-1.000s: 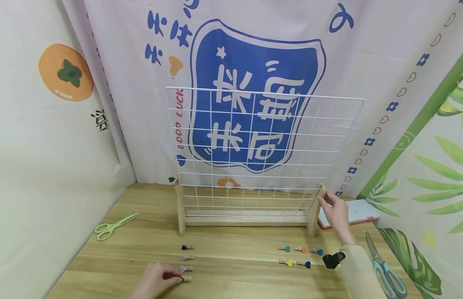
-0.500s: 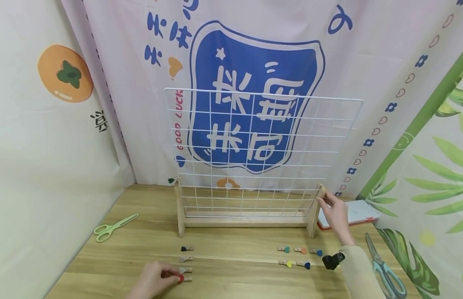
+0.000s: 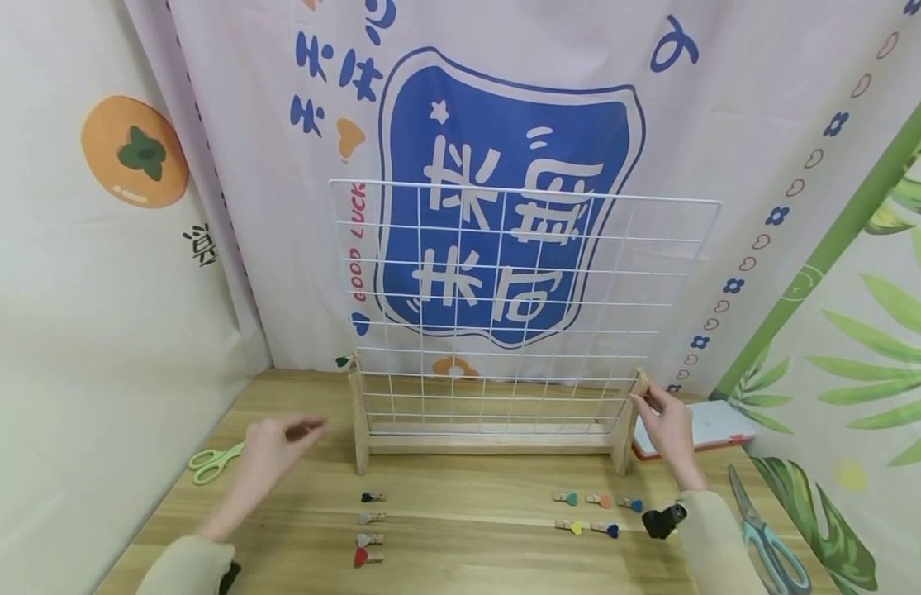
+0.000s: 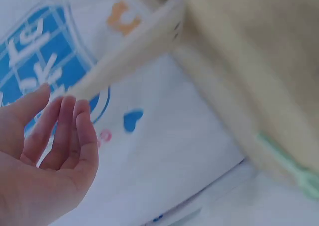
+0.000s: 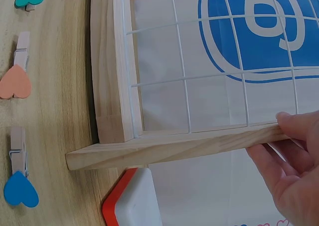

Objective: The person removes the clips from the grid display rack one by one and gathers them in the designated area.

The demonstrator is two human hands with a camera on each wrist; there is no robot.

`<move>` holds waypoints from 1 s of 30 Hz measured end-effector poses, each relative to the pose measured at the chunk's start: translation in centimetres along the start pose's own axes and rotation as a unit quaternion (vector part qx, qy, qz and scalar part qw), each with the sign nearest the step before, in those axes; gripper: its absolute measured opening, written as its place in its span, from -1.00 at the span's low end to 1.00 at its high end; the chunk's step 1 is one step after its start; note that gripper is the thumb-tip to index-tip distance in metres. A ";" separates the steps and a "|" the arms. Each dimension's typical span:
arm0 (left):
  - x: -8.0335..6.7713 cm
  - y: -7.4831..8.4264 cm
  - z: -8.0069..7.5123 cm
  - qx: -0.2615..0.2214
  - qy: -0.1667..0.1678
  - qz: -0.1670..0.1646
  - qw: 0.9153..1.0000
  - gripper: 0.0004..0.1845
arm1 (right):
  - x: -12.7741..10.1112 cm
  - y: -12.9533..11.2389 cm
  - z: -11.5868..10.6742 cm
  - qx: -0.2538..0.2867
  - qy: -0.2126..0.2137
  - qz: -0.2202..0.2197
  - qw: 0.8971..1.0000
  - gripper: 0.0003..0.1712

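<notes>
A white wire grid point(image 3: 497, 314) stands upright in a wooden stand point(image 3: 490, 445). My right hand point(image 3: 667, 423) pinches the top of the stand's right post point(image 5: 199, 147) between thumb and fingers. To the left of the stand my left hand point(image 3: 274, 446) is in the air; its fingers are loosely bent and nothing is in them in the left wrist view. A dark green heart clothespin point(image 3: 344, 361) is at the top of the left post. In a column on the table lie several heart clothespins, among them a red one point(image 3: 367, 558) and a dark one point(image 3: 372, 497).
More heart clothespins lie at the right, including teal point(image 3: 566, 498), orange point(image 3: 599, 501) and yellow point(image 3: 569, 526) ones. Green scissors point(image 3: 210, 464) lie at the left, larger blue-handled scissors point(image 3: 765, 537) at the right edge. A white case with a red edge point(image 3: 720, 421) sits behind my right hand.
My left hand has let go of the red clothespin, which lies at the bottom of the left column, and has moved up and left toward the left post. My right hand stays put.
</notes>
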State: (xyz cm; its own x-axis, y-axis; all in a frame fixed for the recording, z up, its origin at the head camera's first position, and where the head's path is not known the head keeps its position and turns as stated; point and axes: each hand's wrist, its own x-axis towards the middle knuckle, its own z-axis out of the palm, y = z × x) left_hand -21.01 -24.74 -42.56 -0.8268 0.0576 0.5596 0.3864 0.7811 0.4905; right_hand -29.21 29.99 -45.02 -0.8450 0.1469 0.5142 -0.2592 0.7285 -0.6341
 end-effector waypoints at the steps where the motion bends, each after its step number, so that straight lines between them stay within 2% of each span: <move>1: 0.8 -0.1 -0.3 0.005 0.007 -0.005 1.000 -0.84 | 0.0 0.0 0.0 0.001 -0.001 0.002 1.000 -0.53; 6: 4.2 -0.2 -1.0 0.017 0.021 -0.030 0.999 -0.78 | 0.0 0.1 0.0 0.005 -0.009 0.004 1.000 -0.52; 12: 6.5 -0.3 -0.7 0.005 0.006 -0.050 0.999 -0.69 | 0.0 0.1 0.0 0.005 -0.008 0.001 1.000 -0.52; 19: 7.7 -0.5 -0.2 -0.011 -0.005 -0.052 0.999 -0.70 | 0.0 0.2 0.1 0.003 -0.002 -0.001 1.000 -0.53; 30: 8.4 -0.5 0.5 -0.003 0.032 -0.022 0.999 -0.83 | 0.2 0.1 0.1 -0.009 0.009 0.004 1.000 -0.55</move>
State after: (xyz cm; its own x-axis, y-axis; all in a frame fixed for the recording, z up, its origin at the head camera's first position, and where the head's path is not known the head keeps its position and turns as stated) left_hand -28.39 -24.38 -38.42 -0.8154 -0.0157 0.5787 0.3538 0.7777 0.5197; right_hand -29.44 30.06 -45.03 -0.8385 0.1646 0.5195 -0.2436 0.7395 -0.6276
